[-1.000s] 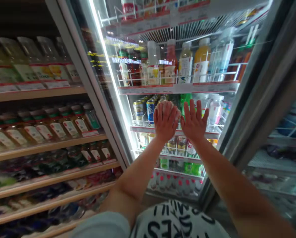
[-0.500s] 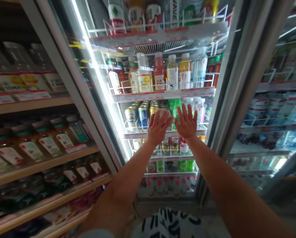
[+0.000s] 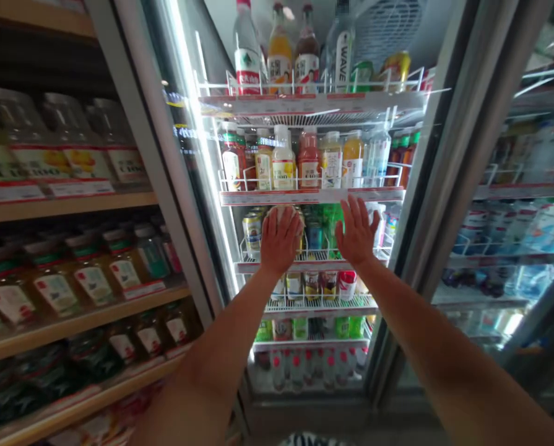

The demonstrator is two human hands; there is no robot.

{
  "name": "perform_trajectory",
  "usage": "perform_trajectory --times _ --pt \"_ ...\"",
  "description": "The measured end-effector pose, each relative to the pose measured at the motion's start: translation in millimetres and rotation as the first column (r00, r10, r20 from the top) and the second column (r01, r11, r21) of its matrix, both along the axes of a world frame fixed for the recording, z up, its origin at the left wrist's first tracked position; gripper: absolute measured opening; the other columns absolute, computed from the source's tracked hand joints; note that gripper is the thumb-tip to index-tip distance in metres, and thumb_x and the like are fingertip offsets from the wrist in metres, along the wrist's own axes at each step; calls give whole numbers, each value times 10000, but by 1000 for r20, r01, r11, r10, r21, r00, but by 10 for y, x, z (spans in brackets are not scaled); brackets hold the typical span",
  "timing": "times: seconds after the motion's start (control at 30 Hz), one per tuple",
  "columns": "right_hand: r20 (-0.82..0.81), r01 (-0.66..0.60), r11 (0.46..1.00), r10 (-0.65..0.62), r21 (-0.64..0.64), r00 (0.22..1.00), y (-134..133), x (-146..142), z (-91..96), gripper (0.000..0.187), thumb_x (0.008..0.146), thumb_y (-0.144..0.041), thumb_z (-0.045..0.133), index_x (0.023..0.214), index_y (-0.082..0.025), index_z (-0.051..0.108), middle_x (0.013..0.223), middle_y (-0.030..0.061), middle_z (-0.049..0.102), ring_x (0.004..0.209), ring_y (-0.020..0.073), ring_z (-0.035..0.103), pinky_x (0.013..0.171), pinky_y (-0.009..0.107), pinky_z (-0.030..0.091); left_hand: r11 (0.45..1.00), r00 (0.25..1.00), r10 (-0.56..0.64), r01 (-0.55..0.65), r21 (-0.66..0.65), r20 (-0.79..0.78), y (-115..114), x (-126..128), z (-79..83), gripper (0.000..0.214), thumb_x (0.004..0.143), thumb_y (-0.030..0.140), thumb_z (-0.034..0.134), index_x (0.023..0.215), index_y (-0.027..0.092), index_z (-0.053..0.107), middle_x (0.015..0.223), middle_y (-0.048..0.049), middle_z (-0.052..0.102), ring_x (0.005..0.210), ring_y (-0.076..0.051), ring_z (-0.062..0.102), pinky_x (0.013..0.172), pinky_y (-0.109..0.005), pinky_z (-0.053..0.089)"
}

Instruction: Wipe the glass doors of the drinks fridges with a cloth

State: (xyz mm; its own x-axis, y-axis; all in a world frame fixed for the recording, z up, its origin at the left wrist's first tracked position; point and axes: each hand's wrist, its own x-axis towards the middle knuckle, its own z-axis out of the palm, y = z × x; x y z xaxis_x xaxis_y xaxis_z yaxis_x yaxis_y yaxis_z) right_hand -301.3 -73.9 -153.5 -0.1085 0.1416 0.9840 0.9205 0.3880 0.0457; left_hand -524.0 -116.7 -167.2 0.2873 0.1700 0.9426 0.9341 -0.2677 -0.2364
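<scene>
Left hand (image 3: 279, 243): fingers nearly together over a pale cloth (image 3: 300, 221) at the fridge glass (image 3: 319, 218), grip or mere press can't be told; right hand (image 3: 358, 232): fingers apart, nothing held, contact unclear. Cloth and left hand have shifted leftward, now before the cans (image 3: 252, 230), widening the gap between hands. Reads as a wiping stroke reaching fresh glass.

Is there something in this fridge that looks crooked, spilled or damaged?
On the top shelf, the yellow package seems to lean, unlike upright bottles nearby; lens distortion may exaggerate this. No spill or damage shows.
</scene>
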Motion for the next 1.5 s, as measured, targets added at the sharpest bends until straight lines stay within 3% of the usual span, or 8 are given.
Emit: perform_trajectory --times 0.13,0.37,0.6,0.87,1.03,1.23,1.4,1.5 --pt "35 3 998 0 -61 999 37 -106 263 569 1078 -416 285 1613 -223 279 1650 50 267 1559 259 177 1269 553 92 998 999 -36 36 -58 -10 -72 -13 23 463 1048 300 481 1496 187 513 1571 -97 440 1565 -282 77 1269 -569 200" --pt "25 15 1000 -14 -22 1000 131 -135 199 592 1075 -439 306 1625 -232 233 1661 42 231 1568 266 145 1279 560 101 999 988 -15 9 38 155 3 170 705 510 1070 305 369 1551 150 432 1647 -96 300 1574 -286 22 1273 -578 147" --pt "34 10 1000 -9 -17 999 151 -120 199 585 1076 -443 305 1616 -221 273 1660 43 235 1571 265 132 1287 545 68 992 981 -113 104 -65 -158 74 396 248 496 1026 151 460 1514 234 492 1559 -27 467 1557 -230 168 1295 -484 176" --pt "45 47 997 -44 -58 998 122 -129 195 584 1077 -442 274 1621 -234 233 1672 26 181 1575 258 109 1279 554 100 997 992 22 -32 70 128 -24 90 368 507 1028 202 452 1531 140 462 1613 -116 366 1565 -302 115 1276 -552 148" --pt "42 43 996 -40 -72 998 112 -122 203 584 1076 -452 261 1617 -231 250 1670 24 190 1574 257 112 1278 556 106 996 975 -75 82 21 -209 -12 10 102 459 1019 230 529 1475 278 536 1523 -15 514 1547 -241 216 1296 -495 95" --pt "45 49 997 -46 -67 998 115 -119 195 585 1078 -451 263 1619 -231 233 1669 27 194 1574 257 115 1276 555 116 989 975 50 -78 123 215 -29 -227 324 511 1050 243 402 1551 143 426 1638 -116 315 1568 -290 99 1283 -556 92" --pt "42 54 997 -52 -57 998 123 -120 191 579 1079 -450 260 1613 -228 258 1664 24 215 1570 261 134 1274 553 127 999 984 -50 52 9 -171 -69 -130 94 470 1044 263 500 1513 289 484 1553 -15 479 1562 -198 137 1301 -451 131" --pt "44 61 996 -59 -57 997 119 -118 193 580 1079 -453 249 1614 -228 253 1665 23 214 1571 260 130 1273 554 134 1000 995 -13 14 8 -97 -74 -211 278 500 1041 262 505 1538 270 451 1584 -45 430 1560 -252 156 1294 -536 51"
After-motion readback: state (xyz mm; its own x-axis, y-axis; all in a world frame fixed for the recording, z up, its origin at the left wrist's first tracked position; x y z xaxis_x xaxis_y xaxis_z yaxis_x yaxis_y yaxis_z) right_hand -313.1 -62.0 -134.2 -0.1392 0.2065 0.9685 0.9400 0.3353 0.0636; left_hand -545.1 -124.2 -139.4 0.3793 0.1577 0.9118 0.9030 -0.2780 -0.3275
